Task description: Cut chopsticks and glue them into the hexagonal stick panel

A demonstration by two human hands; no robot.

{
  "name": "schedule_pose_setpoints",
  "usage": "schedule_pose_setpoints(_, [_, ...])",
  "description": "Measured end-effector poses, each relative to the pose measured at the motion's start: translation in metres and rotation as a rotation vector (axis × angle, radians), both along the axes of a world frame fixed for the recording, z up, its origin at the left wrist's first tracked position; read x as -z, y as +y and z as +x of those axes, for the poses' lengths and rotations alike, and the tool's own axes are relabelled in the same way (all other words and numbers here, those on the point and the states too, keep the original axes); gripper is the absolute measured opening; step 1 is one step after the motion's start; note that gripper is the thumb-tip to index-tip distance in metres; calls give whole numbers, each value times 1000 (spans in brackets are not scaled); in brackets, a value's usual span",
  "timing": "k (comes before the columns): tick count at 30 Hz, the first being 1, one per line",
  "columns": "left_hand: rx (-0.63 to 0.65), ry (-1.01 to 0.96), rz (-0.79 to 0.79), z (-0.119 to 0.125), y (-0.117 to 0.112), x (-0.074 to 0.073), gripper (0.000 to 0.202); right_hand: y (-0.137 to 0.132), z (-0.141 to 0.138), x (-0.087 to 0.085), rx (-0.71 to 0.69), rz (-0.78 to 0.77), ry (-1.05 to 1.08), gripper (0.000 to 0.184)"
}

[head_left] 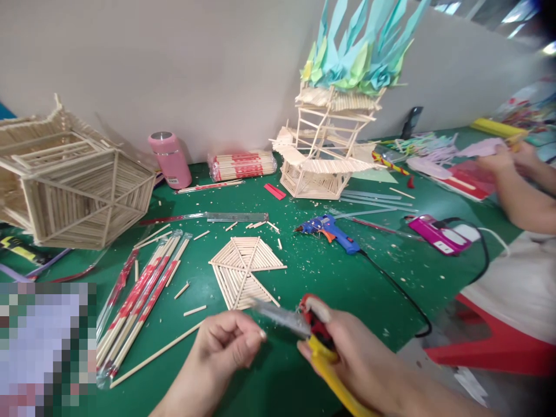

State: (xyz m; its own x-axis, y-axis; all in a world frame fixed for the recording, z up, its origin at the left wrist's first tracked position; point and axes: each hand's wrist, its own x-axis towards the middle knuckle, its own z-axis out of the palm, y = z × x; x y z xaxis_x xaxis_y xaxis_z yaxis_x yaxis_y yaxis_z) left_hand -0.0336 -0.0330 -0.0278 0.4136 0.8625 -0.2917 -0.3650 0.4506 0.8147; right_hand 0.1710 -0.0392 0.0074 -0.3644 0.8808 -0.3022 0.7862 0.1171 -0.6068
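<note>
My right hand (356,353) is closed round red and yellow handled cutters (319,339), whose grey blades (280,315) point left. My left hand (228,341) is pinched shut just left of the blade tips; what it holds is too small to make out. Just beyond both hands a flat hexagon panel of wooden sticks (244,267) lies on the green table (304,278). A long bare stick (154,354) lies left of my left hand.
Wrapped chopstick bundles (139,301) lie at left, a large stick-built hexagonal frame (73,185) behind them. A blue glue gun (332,231), pink bottle (170,159), stick tower with paper cranes (330,145) and purple glue gun (438,234) stand farther back. Another person's arms (521,191) work at right.
</note>
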Motion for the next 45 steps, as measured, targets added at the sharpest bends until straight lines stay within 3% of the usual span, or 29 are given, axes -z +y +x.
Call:
schedule_pose_setpoints(3, [-68, -91, -47, -2, 5, 5, 20, 3, 5, -3, 72, 43, -36, 16])
schedule_pose_setpoints(6, [-69, -134, -69, -3, 8, 6, 19, 1, 9, -2, 38, 66, -71, 21])
schedule_pose_setpoints(12, [-125, -37, -31, -5, 8, 5, 22, -6, 6, 6, -5, 116, -95, 21])
schedule_pose_setpoints(22, [-90, 61, 51, -10, 5, 12, 16, -5, 0, 6, 26, 16, -85, 25])
schedule_pose_setpoints(37, [-116, 69, 161, -11, 6, 10, 4, -6, 0, -1, -29, -59, -47, 23])
schedule_pose_setpoints(45, [-96, 65, 232, -11, 7, 9, 7, -8, -2, 1, -17, 45, -79, 24])
